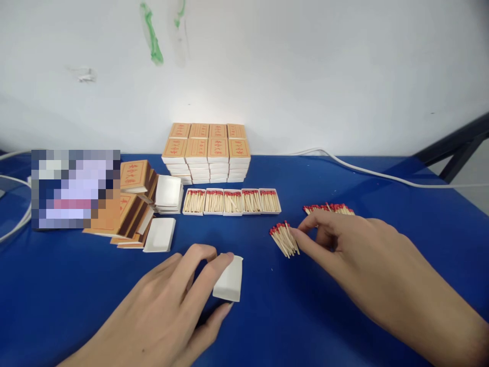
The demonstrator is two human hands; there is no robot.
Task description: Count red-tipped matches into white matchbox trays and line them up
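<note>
My left hand (175,295) grips a white matchbox tray (228,285) by its edges, fingers on the far side and thumb at the near edge. Nothing lies in the part of the tray that shows. My right hand (355,255) is closed, with thumb and index finger pinched at the right side of a small bunch of red-headed matches (284,239). Part of that bunch is hidden behind the thumb. Just beyond the right hand lies a larger heap of matches (330,208), partly covered by the knuckles. Several trays filled with matches (232,202) stand in a row farther back.
Stacked matchboxes (206,148) stand against the white wall (305,76). To the left are orange matchbox sleeves (128,209), stacked white trays (168,192), a single white tray (159,235) and a blurred-out device (76,188). A white cable (367,169) crosses the blue table (382,191).
</note>
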